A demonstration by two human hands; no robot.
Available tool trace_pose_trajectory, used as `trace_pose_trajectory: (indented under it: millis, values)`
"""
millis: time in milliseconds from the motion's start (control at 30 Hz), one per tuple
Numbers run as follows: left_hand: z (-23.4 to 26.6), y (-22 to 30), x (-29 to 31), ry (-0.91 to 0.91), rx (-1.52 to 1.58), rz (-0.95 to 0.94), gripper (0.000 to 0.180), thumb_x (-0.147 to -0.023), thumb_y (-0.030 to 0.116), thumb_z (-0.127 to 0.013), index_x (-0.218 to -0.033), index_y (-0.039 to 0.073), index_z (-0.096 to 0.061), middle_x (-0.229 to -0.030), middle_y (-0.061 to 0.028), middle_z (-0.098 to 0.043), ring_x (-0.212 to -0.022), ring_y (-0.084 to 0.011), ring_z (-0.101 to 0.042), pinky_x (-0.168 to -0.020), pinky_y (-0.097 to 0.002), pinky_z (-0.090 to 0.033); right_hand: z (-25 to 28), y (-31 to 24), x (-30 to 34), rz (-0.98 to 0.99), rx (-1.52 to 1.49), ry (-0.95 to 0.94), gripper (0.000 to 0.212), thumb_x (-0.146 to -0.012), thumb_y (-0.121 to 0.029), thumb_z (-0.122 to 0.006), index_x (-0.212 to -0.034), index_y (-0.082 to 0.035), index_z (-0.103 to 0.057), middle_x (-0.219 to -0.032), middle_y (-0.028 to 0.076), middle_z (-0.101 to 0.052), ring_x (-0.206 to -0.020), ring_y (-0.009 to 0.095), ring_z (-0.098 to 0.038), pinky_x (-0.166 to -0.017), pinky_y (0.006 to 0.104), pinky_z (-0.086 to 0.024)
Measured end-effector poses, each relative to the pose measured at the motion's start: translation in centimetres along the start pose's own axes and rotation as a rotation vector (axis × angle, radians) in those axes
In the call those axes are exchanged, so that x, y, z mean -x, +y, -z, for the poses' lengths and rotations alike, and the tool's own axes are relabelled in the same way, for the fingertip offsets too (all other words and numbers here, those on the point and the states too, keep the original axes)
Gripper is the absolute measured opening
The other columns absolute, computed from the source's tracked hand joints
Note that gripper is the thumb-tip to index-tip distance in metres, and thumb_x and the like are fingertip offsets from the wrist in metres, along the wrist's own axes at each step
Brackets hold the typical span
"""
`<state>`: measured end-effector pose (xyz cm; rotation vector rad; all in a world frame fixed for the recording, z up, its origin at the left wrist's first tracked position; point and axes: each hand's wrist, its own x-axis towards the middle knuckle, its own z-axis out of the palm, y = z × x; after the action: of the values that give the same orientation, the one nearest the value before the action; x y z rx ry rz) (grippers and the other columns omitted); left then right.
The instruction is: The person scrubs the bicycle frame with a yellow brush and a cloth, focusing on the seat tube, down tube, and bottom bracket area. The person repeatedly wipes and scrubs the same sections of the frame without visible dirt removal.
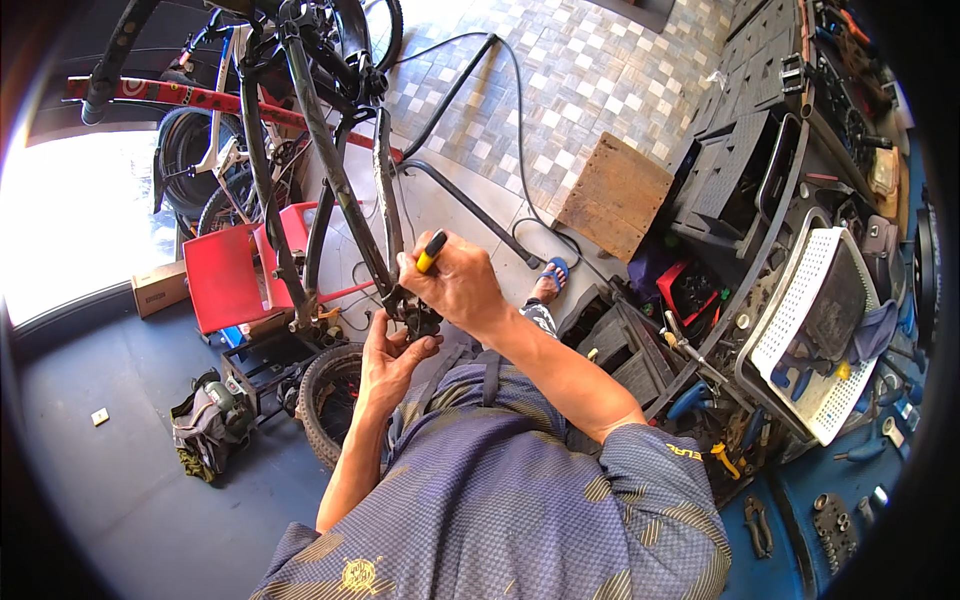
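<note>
A dark, scuffed bicycle frame [335, 165] hangs in front of me, its tubes running down to a dark metal end piece [424, 322] close to my waist. In my right hand [465, 285] is a screwdriver-like tool [432, 250] with a black and yellow handle; its tip is hidden by the fingers and the frame. Just below, my left hand [388, 368] has its thumb and fingers closed around the end piece from underneath. Both hands are nearly touching. The exact contact between tool and frame cannot be made out.
A red plastic chair [222, 278] and a bicycle wheel [332, 400] are at the left. On the tiled floor lies a wooden board [615, 198], with a black cable [522, 140] nearby. At right, a workbench carries a white perforated basket [825, 420] and pliers [758, 527].
</note>
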<state>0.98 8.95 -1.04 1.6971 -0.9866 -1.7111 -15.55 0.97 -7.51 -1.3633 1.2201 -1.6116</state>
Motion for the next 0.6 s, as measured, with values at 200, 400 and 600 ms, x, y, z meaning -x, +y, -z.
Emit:
trace_pose_trajectory:
  millis: [200,400,600]
  values:
    - [0.1,0.0,0.1,-0.017,-0.003,-0.001,0.058,-0.097,0.005,-0.078,-0.143,0.003,-0.042,-0.119,-0.0192,-0.074,-0.107,-0.0272,-0.076,-0.093,-0.0388,-0.063,0.3,-0.9,1.0,-0.351,-0.347,-0.026,0.022,-0.097,-0.015,-0.076,-0.084,-0.002,-0.065,-0.065,0.008,-0.065,-0.057,0.014,-0.064,-0.054,0.0321,-0.05]
    - [0.5,-0.6,-0.3,-0.011,-0.021,-0.005,0.059,-0.098,0.006,-0.077,-0.144,0.003,-0.042,-0.122,-0.0198,-0.073,-0.108,-0.0282,-0.076,-0.093,-0.0397,-0.063,0.2,-0.4,0.6,-0.264,-0.226,-0.008,0.023,-0.095,-0.015,-0.077,-0.082,-0.003,-0.063,-0.069,0.012,-0.061,-0.056,0.022,-0.062,-0.055,0.0367,-0.049]
    - [0.5,-0.6,0.0,0.019,-0.301,-0.185,0.06,-0.098,0.007,-0.078,-0.146,0.003,-0.043,-0.123,-0.0181,-0.072,-0.11,-0.0276,-0.074,-0.095,-0.0404,-0.063,-0.9,-5.2,1.0,0.05,-0.454,0.029,0.022,-0.089,-0.018,-0.084,-0.085,-0.006,-0.065,-0.075,0.011,-0.061,-0.064,0.028,-0.064,-0.059,0.0377,-0.053]
